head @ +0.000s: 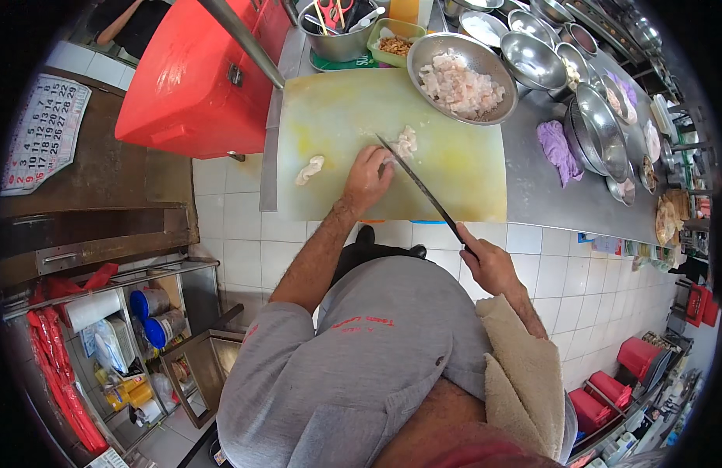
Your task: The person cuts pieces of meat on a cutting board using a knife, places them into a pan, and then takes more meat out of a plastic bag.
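Note:
My right hand (491, 263) grips the handle of a long kitchen knife (422, 188), its blade slanting up and left across the cutting board (343, 111). Beside the blade, my left hand (370, 176) has its fingertips curled on a whitish piece of raw meat (388, 161), mostly hidden under the fingers. Just past the blade lie several small cut pieces of pale meat (406, 142). Another pale strip of meat (310, 169) rests apart on the board's left side. A perforated steel bowl (416, 47) heaped with diced pale raw meat (457, 85) sits over the board's far right corner.
Left of the board stands a red insulated box (191, 82) behind a metal post (244, 44). A steel pot of utensils (337, 44) and a green container (375, 38) are at the back. Steel bowls (530, 58) and a purple cloth (557, 152) occupy the steel counter (525, 199).

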`<state>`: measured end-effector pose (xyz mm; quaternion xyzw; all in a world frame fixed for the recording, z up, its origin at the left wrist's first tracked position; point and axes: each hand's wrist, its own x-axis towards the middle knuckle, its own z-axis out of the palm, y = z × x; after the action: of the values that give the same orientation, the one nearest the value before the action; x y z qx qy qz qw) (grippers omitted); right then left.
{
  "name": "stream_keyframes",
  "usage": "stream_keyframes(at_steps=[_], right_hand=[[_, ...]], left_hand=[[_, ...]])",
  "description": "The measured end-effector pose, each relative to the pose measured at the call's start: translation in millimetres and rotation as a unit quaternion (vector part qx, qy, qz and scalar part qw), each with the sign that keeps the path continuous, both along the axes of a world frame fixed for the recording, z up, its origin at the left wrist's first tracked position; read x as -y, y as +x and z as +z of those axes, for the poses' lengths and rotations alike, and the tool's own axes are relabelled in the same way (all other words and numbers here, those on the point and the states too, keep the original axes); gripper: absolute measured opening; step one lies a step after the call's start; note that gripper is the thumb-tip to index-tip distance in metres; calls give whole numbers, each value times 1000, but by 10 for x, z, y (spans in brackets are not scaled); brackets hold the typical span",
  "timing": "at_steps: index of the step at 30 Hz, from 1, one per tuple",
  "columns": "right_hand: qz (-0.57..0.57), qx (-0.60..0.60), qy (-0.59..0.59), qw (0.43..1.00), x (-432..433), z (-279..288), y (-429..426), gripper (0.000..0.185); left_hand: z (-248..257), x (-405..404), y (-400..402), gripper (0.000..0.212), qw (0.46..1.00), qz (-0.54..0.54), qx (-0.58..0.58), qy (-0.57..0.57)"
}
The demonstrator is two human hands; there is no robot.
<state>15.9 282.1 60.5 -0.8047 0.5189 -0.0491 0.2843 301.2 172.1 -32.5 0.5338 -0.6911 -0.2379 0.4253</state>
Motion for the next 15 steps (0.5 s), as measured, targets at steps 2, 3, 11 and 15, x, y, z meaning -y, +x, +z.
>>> stream_keyframes(at_steps=[2,3,11,15], right_hand=[[-7,-2,13,1000,2,-6,2,58],[-16,22,31,999,21,-23,12,58],[-66,96,65,991,425,-195,408,54],[-56,22,11,998,408,-42,282,55]], left_hand=[[29,12,-3,20,996,-8,44,-77],[20,17,0,20,996,-8,44,-76],[37,75,10,22,997,-40,59,-30],[-12,91,-40,23,999,28,32,-13]])
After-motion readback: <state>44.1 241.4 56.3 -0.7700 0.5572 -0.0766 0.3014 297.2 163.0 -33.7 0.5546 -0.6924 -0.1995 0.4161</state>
